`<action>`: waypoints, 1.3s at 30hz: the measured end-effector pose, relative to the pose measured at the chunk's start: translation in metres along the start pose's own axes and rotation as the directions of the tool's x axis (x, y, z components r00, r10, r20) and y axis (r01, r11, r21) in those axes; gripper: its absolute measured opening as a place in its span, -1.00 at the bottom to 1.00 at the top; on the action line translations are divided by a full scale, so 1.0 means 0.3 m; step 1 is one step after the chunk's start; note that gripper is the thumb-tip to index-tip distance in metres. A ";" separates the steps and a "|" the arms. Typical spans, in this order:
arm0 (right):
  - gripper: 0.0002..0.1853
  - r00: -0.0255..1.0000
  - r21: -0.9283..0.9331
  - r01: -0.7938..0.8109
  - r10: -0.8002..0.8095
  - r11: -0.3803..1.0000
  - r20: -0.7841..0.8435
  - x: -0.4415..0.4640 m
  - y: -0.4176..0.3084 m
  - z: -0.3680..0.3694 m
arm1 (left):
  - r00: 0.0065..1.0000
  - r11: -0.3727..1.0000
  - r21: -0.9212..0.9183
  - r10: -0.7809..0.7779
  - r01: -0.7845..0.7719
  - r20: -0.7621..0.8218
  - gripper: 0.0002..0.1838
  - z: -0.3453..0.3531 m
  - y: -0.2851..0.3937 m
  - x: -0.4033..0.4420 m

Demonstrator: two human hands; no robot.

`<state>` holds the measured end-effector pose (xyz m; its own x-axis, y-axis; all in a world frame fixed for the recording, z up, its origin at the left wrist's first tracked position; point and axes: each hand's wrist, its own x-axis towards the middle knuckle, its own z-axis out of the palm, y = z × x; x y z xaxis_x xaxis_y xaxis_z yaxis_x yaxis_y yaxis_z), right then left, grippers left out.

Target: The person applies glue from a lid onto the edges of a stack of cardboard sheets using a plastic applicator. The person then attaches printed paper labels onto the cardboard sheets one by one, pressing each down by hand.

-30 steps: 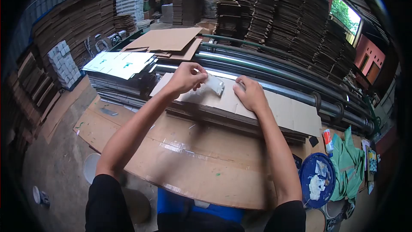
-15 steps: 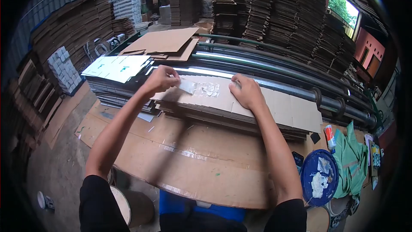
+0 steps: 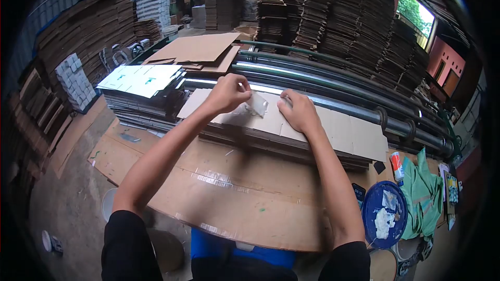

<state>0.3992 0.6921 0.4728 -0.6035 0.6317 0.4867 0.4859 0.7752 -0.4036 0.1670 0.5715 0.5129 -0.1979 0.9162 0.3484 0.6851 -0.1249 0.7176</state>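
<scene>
Plainly, the left hand [image 3: 228,95] has its fingers closed on one end of a pale piece [image 3: 259,105], whose free end slants toward the right hand [image 3: 299,112], over the top card [image 3: 338,127] of the stack; whether it touches is unclear. The right hand lies on that card, fingers bent but loosely open, thumb apart.

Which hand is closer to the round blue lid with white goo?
Right. The right hand rests on the cardboard, beyond and left of the blue lid; the left hand is much farther left.
</scene>
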 end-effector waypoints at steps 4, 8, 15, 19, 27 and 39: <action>-0.62 1.000 0.006 0.019 -0.019 1.000 -0.001 0.006 0.012 0.012 | 1.000 0.978 0.208 0.021 -0.018 -0.010 -0.77 -0.114 -0.060 -0.032; -0.63 1.000 -0.008 0.010 -0.009 1.000 0.017 0.006 0.001 0.003 | 0.994 0.970 0.219 -0.105 0.102 0.003 -0.76 -0.237 -0.147 -0.067; -0.62 0.999 -0.021 -0.011 0.012 1.000 0.045 0.004 -0.008 -0.004 | 0.980 0.947 0.254 -0.193 0.198 -0.043 -0.84 -0.368 -0.309 -0.126; -0.62 1.000 -0.031 0.004 -0.003 1.000 0.027 0.007 0.003 0.007 | 0.970 0.952 0.186 -0.237 0.243 -0.054 -0.87 -0.413 -0.338 -0.136; -0.63 1.000 -0.017 0.002 -0.001 1.000 0.028 0.009 0.008 0.010 | 0.947 0.958 0.110 -0.235 0.263 -0.218 -0.80 -0.389 -0.237 -0.097; -0.63 1.000 -0.025 0.005 -0.004 1.000 0.018 0.005 0.001 0.007 | 0.921 0.924 -0.017 -0.382 0.382 -0.071 -0.87 -0.357 -0.391 -0.201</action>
<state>0.3971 0.6933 0.4718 -0.6169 0.6280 0.4744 0.4986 0.7782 -0.3819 0.0236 0.4901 0.4722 -0.4944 0.8646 0.0895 0.5453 0.2282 0.8066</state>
